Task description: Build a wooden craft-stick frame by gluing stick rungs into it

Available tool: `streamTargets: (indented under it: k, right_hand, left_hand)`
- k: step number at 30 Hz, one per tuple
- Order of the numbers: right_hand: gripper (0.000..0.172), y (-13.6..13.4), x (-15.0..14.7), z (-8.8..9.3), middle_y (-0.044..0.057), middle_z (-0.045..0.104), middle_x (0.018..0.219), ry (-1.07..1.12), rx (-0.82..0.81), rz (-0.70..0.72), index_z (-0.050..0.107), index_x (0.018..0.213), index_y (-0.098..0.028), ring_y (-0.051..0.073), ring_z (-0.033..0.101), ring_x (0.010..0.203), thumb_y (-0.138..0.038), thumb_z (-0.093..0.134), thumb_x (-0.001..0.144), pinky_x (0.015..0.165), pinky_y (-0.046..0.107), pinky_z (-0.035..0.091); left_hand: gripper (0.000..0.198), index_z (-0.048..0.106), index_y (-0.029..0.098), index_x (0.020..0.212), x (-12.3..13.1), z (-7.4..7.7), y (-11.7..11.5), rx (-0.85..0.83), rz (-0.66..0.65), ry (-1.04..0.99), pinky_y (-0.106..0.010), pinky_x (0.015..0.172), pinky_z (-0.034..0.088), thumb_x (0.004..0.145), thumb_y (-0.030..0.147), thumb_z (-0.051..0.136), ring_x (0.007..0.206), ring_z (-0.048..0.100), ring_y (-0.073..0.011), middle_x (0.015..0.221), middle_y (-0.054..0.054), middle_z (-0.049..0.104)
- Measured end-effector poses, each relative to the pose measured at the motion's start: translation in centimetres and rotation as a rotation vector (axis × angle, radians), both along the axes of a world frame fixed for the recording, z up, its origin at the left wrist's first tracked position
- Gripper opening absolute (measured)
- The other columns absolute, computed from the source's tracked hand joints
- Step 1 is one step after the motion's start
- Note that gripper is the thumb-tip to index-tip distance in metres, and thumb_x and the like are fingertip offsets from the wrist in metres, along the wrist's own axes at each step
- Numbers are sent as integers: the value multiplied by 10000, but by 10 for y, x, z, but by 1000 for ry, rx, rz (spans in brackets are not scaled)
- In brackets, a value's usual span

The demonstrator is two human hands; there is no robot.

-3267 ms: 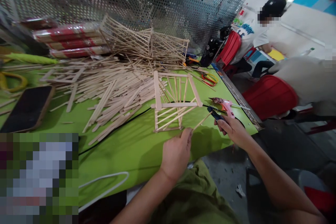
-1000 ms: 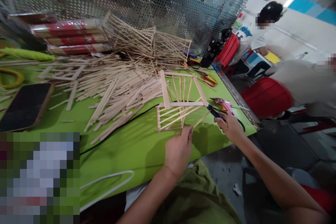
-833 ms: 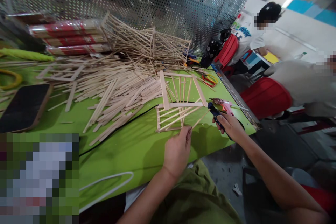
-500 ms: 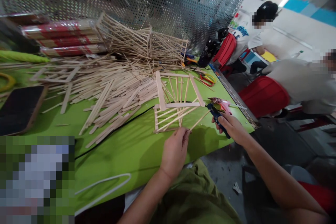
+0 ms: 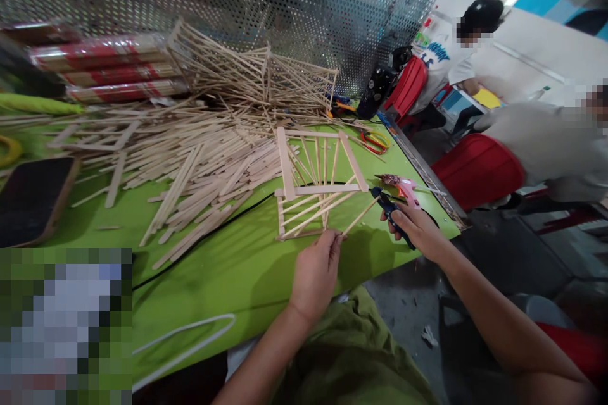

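Note:
My left hand (image 5: 313,272) pinches the near end of a thin wooden stick (image 5: 358,218) that slants up to the right. My right hand (image 5: 418,231) grips a dark blue glue gun (image 5: 390,211), whose nozzle is at the stick's far end. Just beyond both hands a frame of glued wooden sticks (image 5: 316,180) lies flat on the green table (image 5: 228,272).
A big heap of loose sticks (image 5: 190,158) covers the table's middle and back, with finished frames (image 5: 266,79) against a perforated metal panel. A pink glue gun (image 5: 403,186), scissors (image 5: 375,141), a phone (image 5: 33,199) and red packs (image 5: 109,69) lie around. People sit on red chairs (image 5: 475,171) at right.
Both hands have kept their hold on the stick and the glue gun. The right hand shifted slightly back and forth at the stick's far end; the view swayed a little.

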State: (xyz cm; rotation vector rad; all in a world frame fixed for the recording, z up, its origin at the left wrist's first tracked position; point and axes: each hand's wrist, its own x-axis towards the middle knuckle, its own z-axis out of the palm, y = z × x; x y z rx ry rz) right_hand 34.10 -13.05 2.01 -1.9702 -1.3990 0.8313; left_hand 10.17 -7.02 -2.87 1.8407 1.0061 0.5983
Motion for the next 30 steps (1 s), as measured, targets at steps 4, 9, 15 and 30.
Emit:
streamTargets:
  k: [4,9,15,30]
  right_hand:
    - [628,0,1,0,29,618,720,-14,-10,1,638,925,-174,146,610,579,-766,431,907,544,270,497]
    - [654,1,0,1,27,615,707,-33,-27,-8,634,936,-174,152,607,574,-791,420,891,549,279,493]
    - [638,1,-2,4,22,621,712,-70,-33,-4,628,931,-182,150,611,575,-781,411,896,568,282,484]
    - [561,3,-2,5,5,613,678,-157,-41,14,556,840,-208,147,606,548,-734,382,925,557,280,454]
  left_hand:
    - [226,634,219,955,0,1,0,-3,-8,33,-296,743,497,1029,238,422,916,747,-238,920,-47,777]
    - [217,627,217,960,0,2,0,3,-17,48,-294,755,500,1033,233,424,935,745,-238,929,-49,774]
    - [218,633,215,969,1,1,-1,19,-9,42,-292,745,504,1033,234,426,911,748,-237,896,-46,768]
    - [205,625,219,962,2,-1,-1,61,-11,77,-280,705,471,1031,226,433,868,744,-223,965,-53,782]
